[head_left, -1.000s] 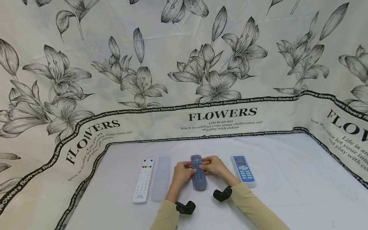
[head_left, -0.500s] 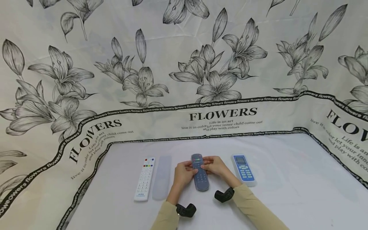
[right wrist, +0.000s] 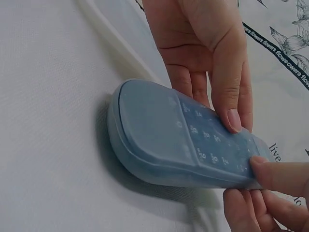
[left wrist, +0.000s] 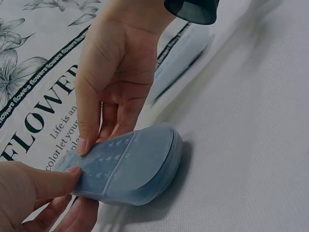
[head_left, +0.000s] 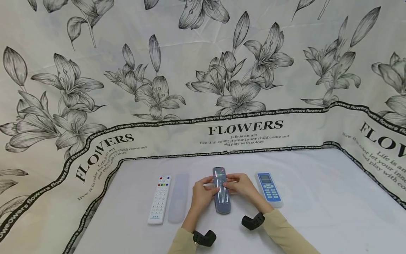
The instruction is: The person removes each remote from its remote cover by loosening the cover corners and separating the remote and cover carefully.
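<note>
A dark blue-grey remote control [head_left: 222, 204] in a translucent sleeve is held between both hands at the middle of the table. My left hand [head_left: 201, 193] pinches its left edge, thumb on the buttons and fingers beneath. On the opposite edge, my right hand [head_left: 243, 185] does the same. The wrist views show the sleeve [left wrist: 145, 162] wrapping the rounded near end, which casts a shadow on the cloth. White number keys show through the sleeve near both thumbs in the right wrist view, and the fingers under the remote are partly hidden.
Left of the hands lie a white remote control [head_left: 159, 201] and a flat translucent sleeve [head_left: 178, 199]. A blue-and-white remote control [head_left: 269, 189] lies right of them. Beyond the white table [head_left: 320, 197] hangs a flower-printed cloth [head_left: 247, 95]. Each wrist wears a black camera.
The held remote has shifted slightly right and tilted, with a bright reflection now across its face. My right wrist has moved a little right and down; the other remotes stay put.
</note>
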`<state>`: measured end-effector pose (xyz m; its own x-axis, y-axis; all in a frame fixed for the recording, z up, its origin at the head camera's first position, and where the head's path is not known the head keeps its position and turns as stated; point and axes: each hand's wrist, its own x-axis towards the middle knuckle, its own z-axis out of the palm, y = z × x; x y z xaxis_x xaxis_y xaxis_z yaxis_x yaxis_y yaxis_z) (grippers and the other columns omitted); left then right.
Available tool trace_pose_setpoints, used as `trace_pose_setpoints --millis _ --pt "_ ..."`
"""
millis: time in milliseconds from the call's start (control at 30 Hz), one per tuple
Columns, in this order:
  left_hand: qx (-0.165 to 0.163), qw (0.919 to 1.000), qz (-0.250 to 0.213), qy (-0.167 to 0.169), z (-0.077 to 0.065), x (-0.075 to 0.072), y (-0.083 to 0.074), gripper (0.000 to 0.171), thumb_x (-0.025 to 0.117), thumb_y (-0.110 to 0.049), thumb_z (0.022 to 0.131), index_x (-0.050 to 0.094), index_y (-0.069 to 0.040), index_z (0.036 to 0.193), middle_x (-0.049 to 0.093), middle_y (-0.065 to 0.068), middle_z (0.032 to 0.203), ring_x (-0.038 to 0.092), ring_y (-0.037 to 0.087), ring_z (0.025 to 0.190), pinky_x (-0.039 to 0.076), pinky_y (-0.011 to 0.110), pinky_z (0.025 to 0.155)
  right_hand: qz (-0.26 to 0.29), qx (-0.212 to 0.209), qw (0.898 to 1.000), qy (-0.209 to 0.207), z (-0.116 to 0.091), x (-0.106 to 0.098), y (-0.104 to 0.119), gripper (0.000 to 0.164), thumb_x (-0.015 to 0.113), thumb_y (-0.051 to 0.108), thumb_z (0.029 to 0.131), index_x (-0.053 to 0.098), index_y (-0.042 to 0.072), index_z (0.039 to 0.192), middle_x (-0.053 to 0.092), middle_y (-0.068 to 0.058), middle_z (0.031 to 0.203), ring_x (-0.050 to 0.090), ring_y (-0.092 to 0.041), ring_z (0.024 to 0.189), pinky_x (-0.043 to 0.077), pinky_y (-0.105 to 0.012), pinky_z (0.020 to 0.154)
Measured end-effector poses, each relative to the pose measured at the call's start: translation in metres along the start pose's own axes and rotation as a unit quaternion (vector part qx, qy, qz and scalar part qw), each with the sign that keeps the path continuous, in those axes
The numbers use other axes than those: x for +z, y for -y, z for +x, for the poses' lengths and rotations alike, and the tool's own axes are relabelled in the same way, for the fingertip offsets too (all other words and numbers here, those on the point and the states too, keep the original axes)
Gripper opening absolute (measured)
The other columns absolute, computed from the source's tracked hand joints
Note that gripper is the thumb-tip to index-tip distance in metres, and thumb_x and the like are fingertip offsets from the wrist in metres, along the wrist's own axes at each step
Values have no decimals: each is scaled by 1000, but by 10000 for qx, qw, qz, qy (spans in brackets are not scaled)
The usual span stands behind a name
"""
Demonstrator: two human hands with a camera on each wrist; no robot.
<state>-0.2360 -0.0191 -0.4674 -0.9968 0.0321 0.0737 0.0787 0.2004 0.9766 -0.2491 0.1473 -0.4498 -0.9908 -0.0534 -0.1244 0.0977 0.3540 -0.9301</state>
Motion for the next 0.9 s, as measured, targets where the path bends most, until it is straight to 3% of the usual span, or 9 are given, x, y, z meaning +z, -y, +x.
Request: trace_pose_setpoints --millis 533,700,900 --pt "-155 9996 226 112 -3 -5 -5 50 76 1 76 62 -3 124 66 13 104 62 13 79 57 26 65 -495 -160 9979 395 -13 -7 5 39 64 17 90 60 -10 117 67 -14 91 66 -13 70 59 -33 63" --pt "-138 9997 150 136 -3 -6 -6 51 77 0 76 62 -5 124 64 11 96 57 10 72 57 24 61 -312 -251 9980 481 -15 -10 6 40 61 17 92 58 -11 120 69 -9 81 65 -13 66 59 -34 61" --pt "-95 9997 56 209 -4 -6 -6 48 72 -3 81 60 -6 127 62 8 85 58 9 63 59 33 60 85 -586 9955 740 -13 -15 1 43 65 22 90 58 -12 115 68 -3 69 64 -10 60 57 -30 56"
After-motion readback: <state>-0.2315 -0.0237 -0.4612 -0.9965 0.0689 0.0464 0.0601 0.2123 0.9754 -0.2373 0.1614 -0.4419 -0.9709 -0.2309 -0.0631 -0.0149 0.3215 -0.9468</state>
